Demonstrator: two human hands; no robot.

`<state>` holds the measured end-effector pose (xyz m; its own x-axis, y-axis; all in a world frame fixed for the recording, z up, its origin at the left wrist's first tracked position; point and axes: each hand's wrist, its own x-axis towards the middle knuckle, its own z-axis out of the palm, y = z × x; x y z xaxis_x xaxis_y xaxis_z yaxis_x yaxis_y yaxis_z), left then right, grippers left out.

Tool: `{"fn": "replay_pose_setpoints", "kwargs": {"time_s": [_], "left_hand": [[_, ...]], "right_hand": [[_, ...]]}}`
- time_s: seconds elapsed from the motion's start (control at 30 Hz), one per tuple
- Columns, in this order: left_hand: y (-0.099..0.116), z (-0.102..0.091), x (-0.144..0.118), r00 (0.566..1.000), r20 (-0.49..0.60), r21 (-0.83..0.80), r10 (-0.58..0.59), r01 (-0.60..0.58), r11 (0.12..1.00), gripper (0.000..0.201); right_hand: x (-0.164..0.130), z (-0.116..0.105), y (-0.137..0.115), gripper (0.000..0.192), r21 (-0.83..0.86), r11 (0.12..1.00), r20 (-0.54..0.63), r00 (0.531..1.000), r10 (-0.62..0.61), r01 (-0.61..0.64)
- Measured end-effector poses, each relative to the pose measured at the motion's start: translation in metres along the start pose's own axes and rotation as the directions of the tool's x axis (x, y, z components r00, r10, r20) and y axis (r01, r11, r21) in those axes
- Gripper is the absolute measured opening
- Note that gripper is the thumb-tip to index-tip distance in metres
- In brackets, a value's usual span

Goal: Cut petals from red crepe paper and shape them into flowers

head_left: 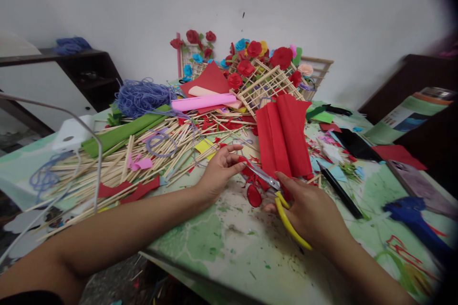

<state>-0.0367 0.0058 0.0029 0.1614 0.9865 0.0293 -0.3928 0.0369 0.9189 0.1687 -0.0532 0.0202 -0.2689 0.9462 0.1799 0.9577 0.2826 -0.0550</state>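
soft, dim light greys the wall (143,14); the upper right corner is black.

Scissor handles (287,227) are yellow, folded paper (272,138) red, the tablecloth (200,240) mottled green-and-white.

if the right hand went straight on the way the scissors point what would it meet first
Likely the red scrap pinched in the left hand; the right hand aims the scissors there. Whether the blades already touch it is unclear.

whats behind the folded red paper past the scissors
A stick frame with paper flowers shows behind the red paper; whatever the paper covers there cannot be seen.
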Motion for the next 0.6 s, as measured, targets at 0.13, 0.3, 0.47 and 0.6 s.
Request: {"fn": "replay_pose_setpoints", "kwargs": {"time_s": [0.13, 0.3, 0.47, 0.6], "left_hand": [[-0.0004, -0.0003, -0.0003, 1.000, 0.011, -0.001, 0.001, -0.001, 1.000, 0.044], [-0.0014, -0.0004, -0.0001, 1.000, 0.024, -0.001, 0.003, -0.003, 1.000, 0.045], [-0.0022, -0.0014, 0.0000, 0.999, 0.033, -0.002, 0.004, -0.004, 1.000, 0.044], [-0.0023, -0.0018, 0.0006, 1.000, 0.027, 0.008, 0.004, -0.004, 1.000, 0.043]], "right_hand": [[0.0000, -0.0012, -0.0007, 0.056, 0.003, 1.000, 0.019, 1.000, 0.009, -0.009], [0.0005, -0.0027, -0.0011, 0.055, 0.017, 1.000, 0.014, 1.000, 0.019, -0.020], [0.0006, -0.0038, -0.0021, 0.054, 0.031, 0.999, 0.008, 1.000, 0.020, -0.020], [0.0000, -0.0044, -0.0034, 0.053, 0.039, 0.999, 0.005, 1.000, 0.023, -0.023]]}}
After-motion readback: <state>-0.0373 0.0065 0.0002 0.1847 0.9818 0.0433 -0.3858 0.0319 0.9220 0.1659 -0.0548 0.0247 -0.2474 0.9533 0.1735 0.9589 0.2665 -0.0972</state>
